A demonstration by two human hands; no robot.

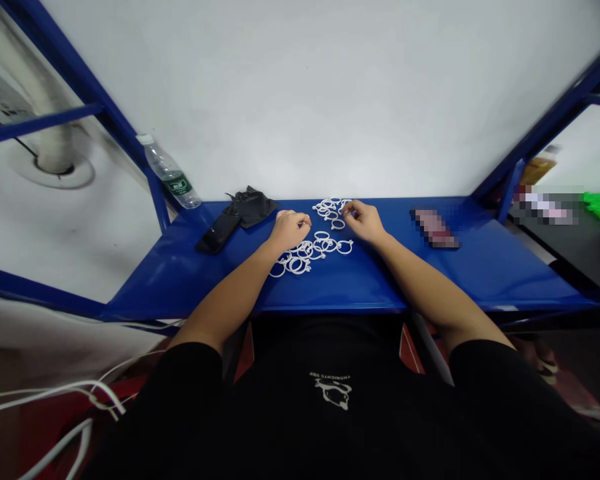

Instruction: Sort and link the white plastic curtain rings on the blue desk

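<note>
At the far left corner of the blue counter (330, 291), a clear bottle (173, 175) with a green label stands beside the frame post (159, 200). A black phone (219, 233) lies in from the left edge, its upper end against a crumpled black bag (254, 207) near the far edge. The left hand (291, 229) is over the counter's middle, its grip curled inward; whether it holds anything cannot be told. Just below it, toward the near edge, spreads a cluster of white rings (305, 251). A smaller ring pile (330, 212) lies by the far edge. At that pile's right side is the right hand (364, 221), its grip nearly closed, thumb near fingertips; whether a ring is pinched there is unclear. Farther right lies a pixelated flat object (435, 229).
</note>
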